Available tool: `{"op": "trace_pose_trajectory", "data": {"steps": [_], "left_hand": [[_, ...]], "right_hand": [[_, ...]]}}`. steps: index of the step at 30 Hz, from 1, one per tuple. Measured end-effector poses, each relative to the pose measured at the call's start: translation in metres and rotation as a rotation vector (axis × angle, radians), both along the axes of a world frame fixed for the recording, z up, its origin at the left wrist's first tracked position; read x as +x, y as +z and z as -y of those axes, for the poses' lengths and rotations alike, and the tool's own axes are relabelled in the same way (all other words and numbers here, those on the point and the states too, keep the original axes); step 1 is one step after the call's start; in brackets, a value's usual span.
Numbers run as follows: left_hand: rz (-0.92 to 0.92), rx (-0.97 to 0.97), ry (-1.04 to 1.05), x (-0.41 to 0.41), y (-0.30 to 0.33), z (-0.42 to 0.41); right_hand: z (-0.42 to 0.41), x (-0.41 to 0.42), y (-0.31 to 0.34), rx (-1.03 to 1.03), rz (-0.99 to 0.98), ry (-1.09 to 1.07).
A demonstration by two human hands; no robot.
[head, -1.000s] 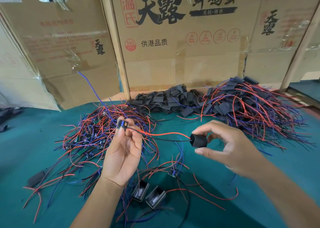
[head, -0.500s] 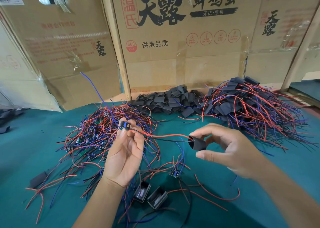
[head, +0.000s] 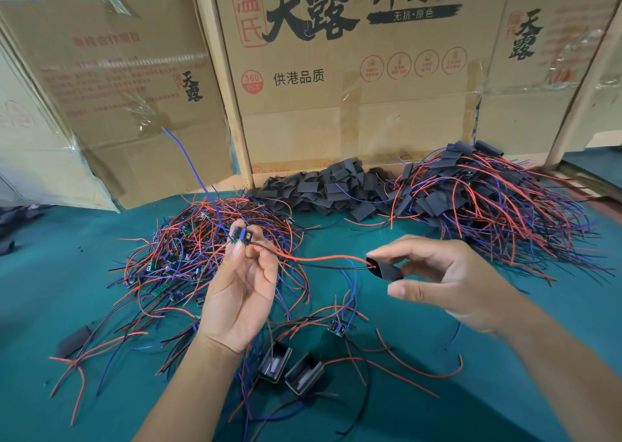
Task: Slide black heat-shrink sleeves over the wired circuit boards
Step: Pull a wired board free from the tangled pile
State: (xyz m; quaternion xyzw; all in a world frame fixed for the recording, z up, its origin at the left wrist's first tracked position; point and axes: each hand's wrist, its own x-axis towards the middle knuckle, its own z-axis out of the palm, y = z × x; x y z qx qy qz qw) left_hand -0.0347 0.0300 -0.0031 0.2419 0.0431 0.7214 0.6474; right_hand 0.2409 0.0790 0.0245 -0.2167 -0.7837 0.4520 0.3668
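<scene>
Your left hand [head: 240, 293] pinches a board [head: 243, 236]; your right hand [head: 447, 280] pinches a sleeve [head: 385, 268] with the board's wires [head: 323, 261] entering it.

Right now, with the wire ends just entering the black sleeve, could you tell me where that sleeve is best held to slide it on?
Hold the black sleeve by its flat sides near the rear end, as the right hand does now, coming from the right. Its mouth faces left toward the red and black wires, so a rear grip probably keeps it open. The left hand pinches the circuit board, steadying the wires.
</scene>
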Motion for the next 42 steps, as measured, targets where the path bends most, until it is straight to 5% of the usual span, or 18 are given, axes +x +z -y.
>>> {"op": "trace_pose_trajectory", "data": {"steps": [7,20,42], "left_hand": [[-0.021,-0.003,-0.005,0.001,0.0,0.001],[-0.498,-0.101,0.132,0.033,-0.01,-0.002],[-0.871,-0.043,0.277,0.048,-0.024,-0.005]], "right_hand": [[0.001,-0.002,0.001,0.039,0.023,-0.012],[0.018,-0.022,-0.004,0.53,0.405,-0.423],[0.019,-0.034,-0.014,0.466,0.319,-0.359]]}}
